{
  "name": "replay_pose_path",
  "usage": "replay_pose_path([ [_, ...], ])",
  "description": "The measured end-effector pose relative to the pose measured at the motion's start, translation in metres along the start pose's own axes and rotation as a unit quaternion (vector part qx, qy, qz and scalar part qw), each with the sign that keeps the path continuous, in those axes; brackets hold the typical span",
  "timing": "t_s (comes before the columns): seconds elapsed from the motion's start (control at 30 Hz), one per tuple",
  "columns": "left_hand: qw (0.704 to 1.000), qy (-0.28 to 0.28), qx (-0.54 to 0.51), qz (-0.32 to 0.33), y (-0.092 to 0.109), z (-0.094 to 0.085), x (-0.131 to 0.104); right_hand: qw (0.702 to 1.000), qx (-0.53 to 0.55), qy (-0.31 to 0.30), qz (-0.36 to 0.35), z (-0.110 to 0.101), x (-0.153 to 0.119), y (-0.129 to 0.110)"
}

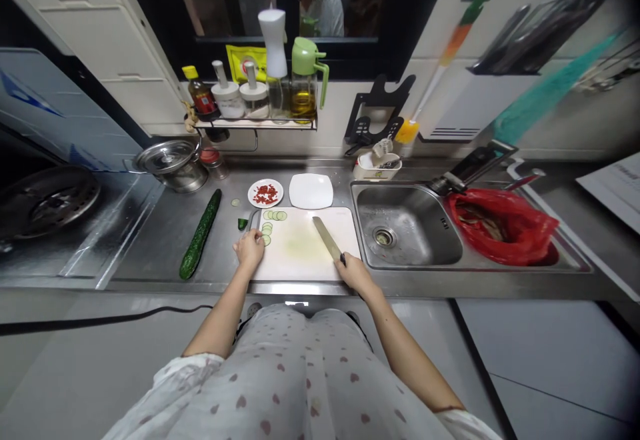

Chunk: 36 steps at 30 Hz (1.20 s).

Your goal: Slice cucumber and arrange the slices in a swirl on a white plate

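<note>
A knife (327, 237) is in my right hand (353, 273), held by its dark handle, the blade lying slanted over the white cutting board (300, 267). At the board's left edge, the fingers of my left hand (249, 251) are drawn together at the lowest of several thin cucumber slices (267, 239). More cucumber slices (275, 215) overlap in a row along the board's upper left edge. A cut cucumber end (243, 224) lies on the counter just left of the board. Further left rests a whole cucumber (201, 235).
Behind the board stand a plate of chopped red pieces (265, 194) and a white square plate (311, 191). To the right are a sink (407, 223) and a red plastic bag (505, 227). A lidded steel pot (173, 163) stands back left, below a condiment rack (255, 123).
</note>
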<state>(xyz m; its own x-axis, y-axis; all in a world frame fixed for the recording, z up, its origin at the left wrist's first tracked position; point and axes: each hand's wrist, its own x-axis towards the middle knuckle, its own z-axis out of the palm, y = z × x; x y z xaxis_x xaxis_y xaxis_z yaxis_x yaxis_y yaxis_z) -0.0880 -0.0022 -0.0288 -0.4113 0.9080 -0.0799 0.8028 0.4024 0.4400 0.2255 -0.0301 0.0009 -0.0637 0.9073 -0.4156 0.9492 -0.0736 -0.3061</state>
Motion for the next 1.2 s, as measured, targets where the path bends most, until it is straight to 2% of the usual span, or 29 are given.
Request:
replay_pose_path([
  [0.17,1.0,0.012,0.004,0.02,0.013,0.003,0.008,1.0,0.015,-0.005,0.008,-0.004,-0.001,-0.001],
  [0.43,0.997,-0.012,0.044,0.067,0.046,0.008,0.027,0.999,0.029,-0.018,0.009,-0.008,-0.001,-0.001],
  [0.7,0.991,-0.035,0.091,0.097,0.066,0.016,0.045,0.999,0.02,-0.023,0.02,-0.01,-0.003,-0.004],
  [0.97,0.992,-0.038,0.072,0.092,0.07,0.018,0.058,1.0,0.021,-0.015,0.018,-0.008,-0.006,-0.003],
  [1.2,0.996,-0.061,-0.034,0.057,0.067,0.017,0.057,0.998,0.049,-0.017,0.027,-0.008,-0.005,-0.001],
])
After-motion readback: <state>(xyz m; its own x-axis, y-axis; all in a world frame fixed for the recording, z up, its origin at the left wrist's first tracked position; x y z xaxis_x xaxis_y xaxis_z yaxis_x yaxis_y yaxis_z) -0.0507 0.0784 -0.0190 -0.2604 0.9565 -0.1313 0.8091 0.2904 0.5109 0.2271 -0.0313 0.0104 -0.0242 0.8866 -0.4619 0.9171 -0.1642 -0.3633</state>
